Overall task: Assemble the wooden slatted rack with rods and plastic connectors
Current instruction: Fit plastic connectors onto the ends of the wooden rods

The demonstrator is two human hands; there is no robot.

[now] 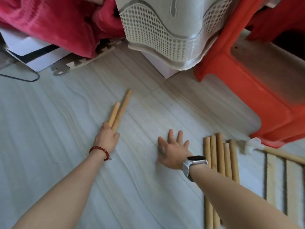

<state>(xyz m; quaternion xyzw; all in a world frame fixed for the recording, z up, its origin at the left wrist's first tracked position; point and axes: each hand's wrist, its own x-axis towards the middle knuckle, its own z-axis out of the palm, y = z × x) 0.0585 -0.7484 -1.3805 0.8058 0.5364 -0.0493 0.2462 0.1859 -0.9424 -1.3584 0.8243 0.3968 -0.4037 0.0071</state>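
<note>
Gripping two rods (119, 111), left hand (106, 139) nears a red stool (239, 90); right hand (173, 151) fingers spread beside loose rods (220, 156)

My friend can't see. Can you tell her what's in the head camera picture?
A person's left hand grips two wooden rods over a pale floor, while the right hand, fingers spread, holds nothing. Five more rods lie side by side to the right, next to a slatted wooden panel, a white plastic connector and an orange plastic stool.

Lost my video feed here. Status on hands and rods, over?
Left hand grips two rods. Right hand open, empty. Five rods lie beside it; slatted panel further right. Red stool close by.
</note>
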